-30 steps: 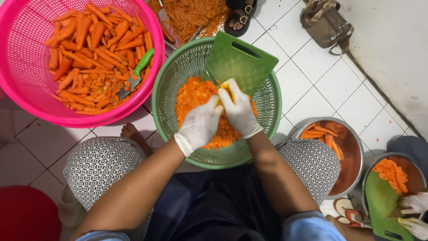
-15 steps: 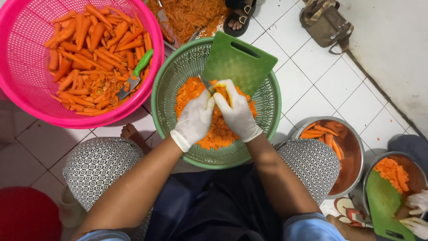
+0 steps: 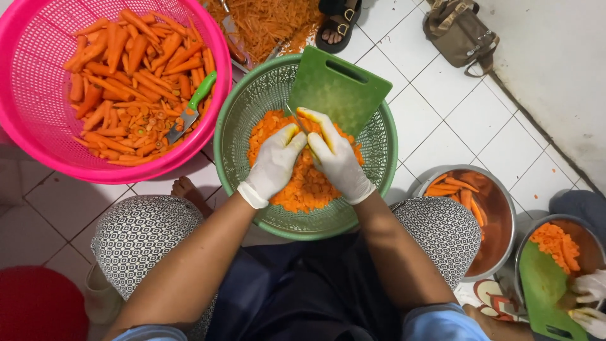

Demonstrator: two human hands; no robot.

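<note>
Both my hands wear white gloves with orange-stained fingertips and are pressed together over a green plastic basket [image 3: 235, 136] holding a heap of sliced carrot [image 3: 303, 189]. A green cutting board [image 3: 338, 88] leans on the basket's far rim, and my fingertips meet at its near edge. My right hand [image 3: 339, 161] grips a small knife whose thin blade [image 3: 293, 118] sticks out toward the upper left. My left hand [image 3: 274, 165] is curled beside it; what its fingers hold is hidden.
A pink basket [image 3: 38, 139] at the left holds peeled carrots and a green-handled knife [image 3: 191, 108]. At the right, a metal bowl [image 3: 499, 183] holds carrots. Another person's gloved hands [image 3: 590, 300] work on a green board [image 3: 543, 284]. A sandal [image 3: 341, 22] and a bag [image 3: 461, 31] lie on the tiled floor.
My two hands have shifted slightly up toward the cutting board's near edge and stayed pressed together. The baskets and bowls have not moved.
</note>
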